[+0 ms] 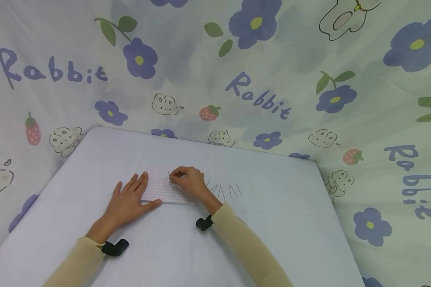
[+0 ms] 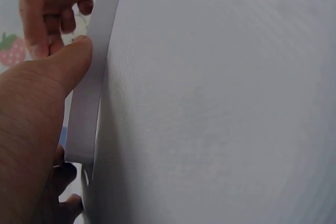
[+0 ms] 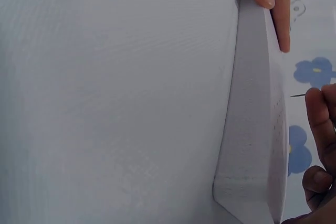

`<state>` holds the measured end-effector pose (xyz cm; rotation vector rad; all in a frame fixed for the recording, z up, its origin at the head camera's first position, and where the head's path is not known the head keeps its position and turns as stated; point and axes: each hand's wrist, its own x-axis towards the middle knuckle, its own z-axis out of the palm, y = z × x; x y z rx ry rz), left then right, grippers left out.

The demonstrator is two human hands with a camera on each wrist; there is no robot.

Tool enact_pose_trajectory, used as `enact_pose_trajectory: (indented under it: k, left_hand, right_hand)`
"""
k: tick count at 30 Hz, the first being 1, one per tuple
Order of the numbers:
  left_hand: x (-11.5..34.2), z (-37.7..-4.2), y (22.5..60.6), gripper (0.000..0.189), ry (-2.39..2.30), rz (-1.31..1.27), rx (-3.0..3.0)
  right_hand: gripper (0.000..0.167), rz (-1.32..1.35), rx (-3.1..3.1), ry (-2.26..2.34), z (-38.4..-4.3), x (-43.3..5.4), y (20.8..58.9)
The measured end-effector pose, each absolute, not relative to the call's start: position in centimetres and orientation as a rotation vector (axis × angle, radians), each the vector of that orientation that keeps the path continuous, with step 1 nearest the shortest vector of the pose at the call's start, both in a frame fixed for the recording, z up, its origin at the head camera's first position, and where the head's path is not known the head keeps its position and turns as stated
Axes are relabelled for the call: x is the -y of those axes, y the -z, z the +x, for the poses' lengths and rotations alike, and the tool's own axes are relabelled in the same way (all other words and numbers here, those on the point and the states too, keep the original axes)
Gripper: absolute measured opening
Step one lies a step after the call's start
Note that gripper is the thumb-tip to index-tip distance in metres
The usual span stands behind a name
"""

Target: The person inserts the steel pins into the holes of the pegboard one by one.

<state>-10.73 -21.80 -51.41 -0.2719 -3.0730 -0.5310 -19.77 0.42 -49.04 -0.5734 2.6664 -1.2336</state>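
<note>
A white block-like board [image 1: 156,192] with a grid of small dots on its top lies on the table. My left hand [image 1: 126,204] rests at its left end with fingers spread, the thumb along the near edge. In the left wrist view that thumb [image 2: 73,64] lies against the board's side [image 2: 86,114]. Over the board, my right hand [image 1: 191,181] pinches a thin dark needle [image 3: 297,96] between thumb and forefinger. The needle's tip sticks out past the fingertips, above the board's top in the right wrist view.
Several more thin needles [image 1: 231,190] lie on the white table [image 1: 273,223], just right of the board and near my right wrist. Behind the table hangs a curtain [image 1: 186,79] printed with flowers and rabbits. Each wrist wears a black camera mount [image 1: 115,247].
</note>
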Motion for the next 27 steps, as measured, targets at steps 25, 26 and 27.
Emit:
enact_pose_trajectory:
  k: [25,26,27]
  left_hand:
    - [21.65,-10.64,51.38,0.111,0.537,-0.265,3.062]
    - [21.64,-10.62,51.38,0.111,0.535,-0.265,3.063]
    - [21.63,-10.60,51.37,0.111,0.536,-0.263,3.064]
  right_hand:
    - [0.007,-0.690,-2.857,0.970,-19.23,-0.66,49.78]
    - [0.007,-0.702,-2.871,0.952,-19.23,-0.67,49.84]
    - [0.007,-0.713,-2.881,0.938,-19.23,-0.69,49.89]
